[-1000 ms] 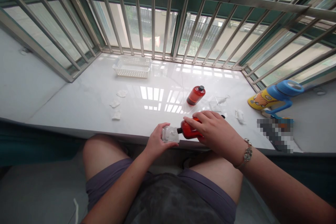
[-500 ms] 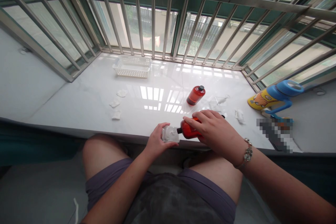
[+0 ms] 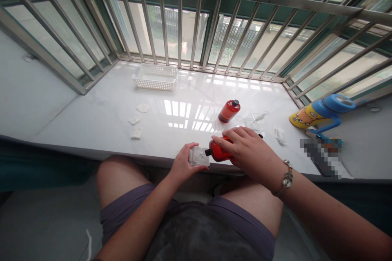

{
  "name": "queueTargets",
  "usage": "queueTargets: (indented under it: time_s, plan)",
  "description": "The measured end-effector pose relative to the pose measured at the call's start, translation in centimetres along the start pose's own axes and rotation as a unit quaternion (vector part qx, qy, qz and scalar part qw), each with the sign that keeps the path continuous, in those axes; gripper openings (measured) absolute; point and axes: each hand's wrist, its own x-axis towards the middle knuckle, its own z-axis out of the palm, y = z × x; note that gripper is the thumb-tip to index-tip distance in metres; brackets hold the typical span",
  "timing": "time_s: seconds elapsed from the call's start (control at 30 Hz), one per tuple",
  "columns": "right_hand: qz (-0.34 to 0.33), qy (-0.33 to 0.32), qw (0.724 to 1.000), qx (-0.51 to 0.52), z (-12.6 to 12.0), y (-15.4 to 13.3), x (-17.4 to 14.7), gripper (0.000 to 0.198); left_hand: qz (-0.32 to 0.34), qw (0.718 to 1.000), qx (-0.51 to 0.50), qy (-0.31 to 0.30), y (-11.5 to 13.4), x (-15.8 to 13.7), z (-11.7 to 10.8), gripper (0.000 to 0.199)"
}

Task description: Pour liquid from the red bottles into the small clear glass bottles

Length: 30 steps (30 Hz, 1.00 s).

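Near the counter's front edge, my left hand point(image 3: 183, 163) grips a small clear container point(image 3: 198, 157), fingers on its far side and thumb on its near side. My right hand point(image 3: 243, 147) is wrapped over a red bottle point(image 3: 218, 151), which lies tilted almost level with its black neck toward the container. The neck is right at the container's right end; whether the two touch or any liquid flows, I cannot tell. Behind my right hand a second red bottle point(image 3: 229, 111) with a black cap stands on the counter.
On the white counter point(image 3: 92, 118) are a perforated white basket point(image 3: 155, 78), crumpled white tissues point(image 3: 135, 119), a clear box point(image 3: 253, 120) and another tissue point(image 3: 279, 135). A blue and yellow water bottle point(image 3: 320, 110) stands far right, by a blurred dark object point(image 3: 320, 157). Metal window bars point(image 3: 180, 24) close off the back.
The tilted red bottle and my right hand have shifted slightly left, bringing the neck a little closer over the container. My left hand has stayed put.
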Motion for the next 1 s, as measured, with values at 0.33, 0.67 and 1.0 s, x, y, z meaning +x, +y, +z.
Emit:
queueTargets:
  time_s: [0.33,0.67,1.0]
  plan:
    - [-0.005,0.007,1.0,-0.012,-0.04,0.14,0.14,0.055,0.001,1.0,-0.006,-0.002,0.32,-0.05,-0.11,0.092]
    - [-0.008,0.005,1.0,-0.024,-0.17,0.16,0.19,0.054,-0.006,1.0,-0.002,-0.003,0.46,-0.08,-0.2,0.093]
    - [-0.02,0.011,0.999,-0.042,-0.39,0.26,0.2,0.055,-0.025,1.0,-0.01,0.006,0.4,-0.2,-0.12,0.094]
